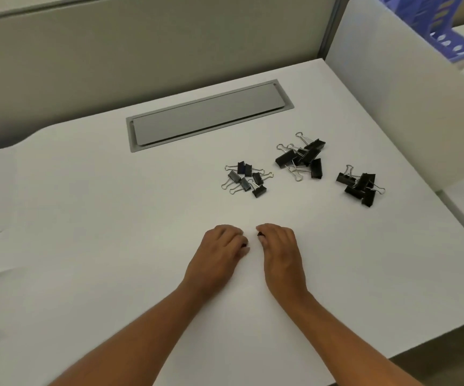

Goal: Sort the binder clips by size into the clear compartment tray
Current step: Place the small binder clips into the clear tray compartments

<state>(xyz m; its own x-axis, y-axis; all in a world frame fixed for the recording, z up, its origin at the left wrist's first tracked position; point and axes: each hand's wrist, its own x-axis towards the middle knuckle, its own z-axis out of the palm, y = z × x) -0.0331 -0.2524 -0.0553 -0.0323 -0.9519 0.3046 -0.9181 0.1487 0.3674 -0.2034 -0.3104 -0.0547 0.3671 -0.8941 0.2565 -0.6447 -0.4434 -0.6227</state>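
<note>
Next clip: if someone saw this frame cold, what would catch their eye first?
Three loose heaps of black binder clips on the white desk: a small-clip heap, a bigger-clip heap behind it to the right, and a third heap farthest right. Nearer the camera, the left hand and right hand sit close together, each with something small and black at its fingers.
</note>
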